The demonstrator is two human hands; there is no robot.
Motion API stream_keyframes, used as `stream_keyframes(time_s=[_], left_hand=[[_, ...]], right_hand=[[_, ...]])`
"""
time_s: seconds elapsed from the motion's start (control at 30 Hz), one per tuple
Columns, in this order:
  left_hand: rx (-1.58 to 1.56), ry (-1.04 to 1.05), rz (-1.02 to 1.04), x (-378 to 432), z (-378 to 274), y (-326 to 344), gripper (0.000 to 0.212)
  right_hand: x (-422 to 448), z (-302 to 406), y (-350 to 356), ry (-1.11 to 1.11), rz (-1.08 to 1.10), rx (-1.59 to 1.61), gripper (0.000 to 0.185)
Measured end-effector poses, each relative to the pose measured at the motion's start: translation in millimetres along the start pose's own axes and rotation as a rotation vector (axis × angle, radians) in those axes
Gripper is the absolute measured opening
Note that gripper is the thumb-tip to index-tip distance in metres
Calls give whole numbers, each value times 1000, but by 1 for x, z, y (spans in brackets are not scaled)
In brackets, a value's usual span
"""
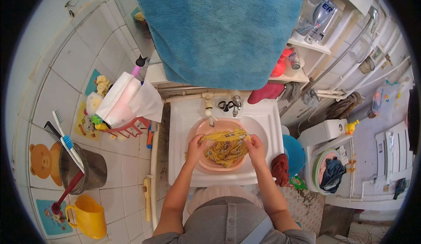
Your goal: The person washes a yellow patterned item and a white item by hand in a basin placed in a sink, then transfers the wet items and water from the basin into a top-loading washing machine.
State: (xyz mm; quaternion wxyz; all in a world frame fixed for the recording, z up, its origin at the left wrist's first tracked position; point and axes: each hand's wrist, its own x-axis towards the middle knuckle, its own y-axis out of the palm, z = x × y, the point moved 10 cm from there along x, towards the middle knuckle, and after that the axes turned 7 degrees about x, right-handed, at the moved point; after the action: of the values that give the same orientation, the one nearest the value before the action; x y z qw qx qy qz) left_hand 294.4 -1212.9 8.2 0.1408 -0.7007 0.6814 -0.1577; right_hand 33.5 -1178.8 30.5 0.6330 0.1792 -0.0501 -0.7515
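Note:
A wet-looking yellow patterned cloth (225, 150) lies bunched in a peach plastic basin (214, 167). The basin rests in a white ceramic sink (177, 125). My left hand (195, 148) grips one end of the cloth's upper edge, and my right hand (255, 146) grips the other. That edge stretches between them just above the basin, while the rest stays below in folds. Behind the basin stand a metal faucet (236, 105) and a pale plastic tap (209, 107) whose spout points down at the basin.
A large blue towel (220, 33) hangs beyond the sink. To the right are a dark red cloth (280, 170) at the sink's edge, a blue bucket (295, 155) and a laundry-filled basin (317, 175). On the left wall hang a toothbrush cup (95, 168) and a yellow mug (90, 216).

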Motion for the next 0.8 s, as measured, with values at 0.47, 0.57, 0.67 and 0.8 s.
stream_keyframes(time_s=[0.47,0.57,0.67,0.8], left_hand=[[228,47,277,-35,38,74,41],[270,137,390,-53,16,98,54],[432,310,373,-75,20,112,51],[732,283,535,-95,54,131,33]], right_hand=[[-13,-96,-9,68,136,-369,13],[-31,-142,-14,78,173,-611,17],[-51,-158,4,18,327,-707,22],[-52,-175,-5,152,418,-859,23]])
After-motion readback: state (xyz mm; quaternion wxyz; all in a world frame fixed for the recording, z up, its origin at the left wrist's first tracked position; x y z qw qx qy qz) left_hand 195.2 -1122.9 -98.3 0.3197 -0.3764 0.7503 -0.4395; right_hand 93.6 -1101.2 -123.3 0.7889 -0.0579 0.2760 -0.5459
